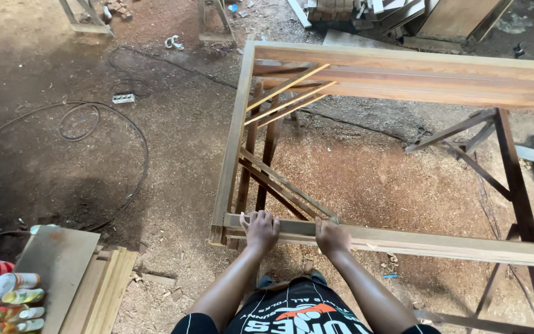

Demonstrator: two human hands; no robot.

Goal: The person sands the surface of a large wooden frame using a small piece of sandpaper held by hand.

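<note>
A large rectangular wooden frame (236, 136) lies flat on wooden trestles above a sawdust floor. My left hand (260, 229) grips its near rail (440, 242) close to the left corner. My right hand (330, 235) clasps the same rail a little to the right, fingers curled over its top edge. Three thin pale wooden strips (288, 96) lie slanted across the frame's far left corner. Dark trestle legs (276, 182) show through the frame's opening below my hands.
A black cable (132, 133) loops over the floor at left, near a white power strip (123, 98). Boards (103, 291) and several cans (7, 297) sit at lower left. Stacked timber (403, 12) lies at the top. Another trestle (514, 179) stands at right.
</note>
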